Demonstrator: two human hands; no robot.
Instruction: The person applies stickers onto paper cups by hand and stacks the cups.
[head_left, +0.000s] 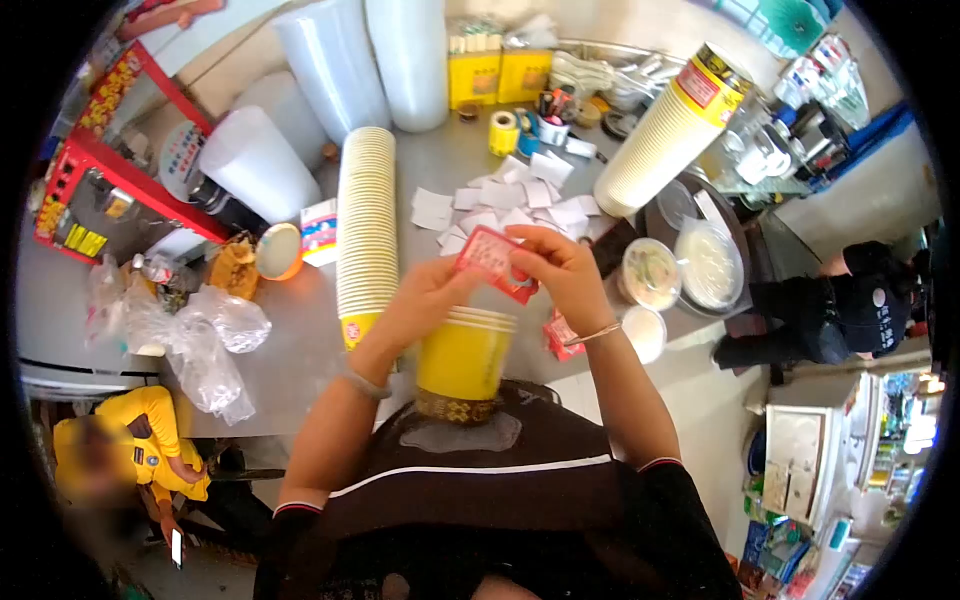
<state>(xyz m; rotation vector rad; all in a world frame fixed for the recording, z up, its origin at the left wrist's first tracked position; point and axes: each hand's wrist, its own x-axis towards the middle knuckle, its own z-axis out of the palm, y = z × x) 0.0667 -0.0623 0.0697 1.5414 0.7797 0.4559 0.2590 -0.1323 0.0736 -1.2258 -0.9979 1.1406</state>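
Between my two hands is a small red card with pale printing point(490, 258). My left hand point(432, 290) is closed on its left edge, and my right hand point(562, 268) pinches the other end between thumb and fingers. Right below my left hand stands a short stack of yellow paper tubs point(462, 352) with a dark patterned lower band, close against my apron. Whether my left hand touches its rim, I cannot tell. A red-and-white packet point(562, 336) lies beneath my right wrist. White paper slips point(510, 200) are scattered on the table beyond my hands.
A long stack of paper tubs point(367, 220) lies left, another point(668, 135) leans right. Lidded food containers point(650, 272) sit right. Plastic bags point(205, 345) and an orange bowl point(279, 251) are left. A person in yellow point(150, 440) holds a phone; another in black point(840, 305) stands right.
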